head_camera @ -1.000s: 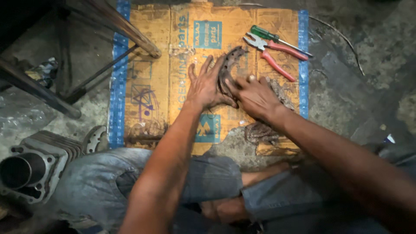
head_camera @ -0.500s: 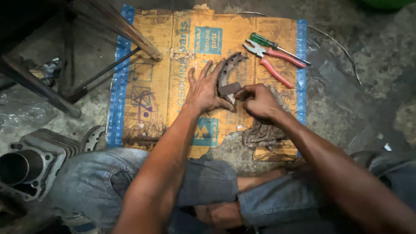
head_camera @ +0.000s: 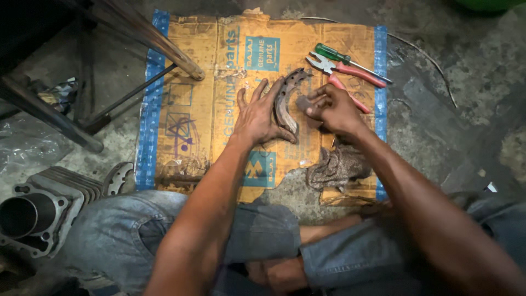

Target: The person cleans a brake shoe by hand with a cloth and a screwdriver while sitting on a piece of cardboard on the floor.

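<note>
Rusty brake shoe (head_camera: 285, 101) stays put under the flat, spread left hand (head_camera: 257, 118) — right hand (head_camera: 331, 109) pinches a small abrasive block (head_camera: 304, 103) against its lining.

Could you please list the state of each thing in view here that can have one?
Left hand: flat, pressing the brake shoe.
Right hand: pinching a small brown piece against the shoe.
Brake shoe: on edge on the cardboard.
Pliers: lying flat, untouched.
Screwdriver: lying flat, untouched.
Rag: crumpled.
Engine cylinder: on its side.
</note>
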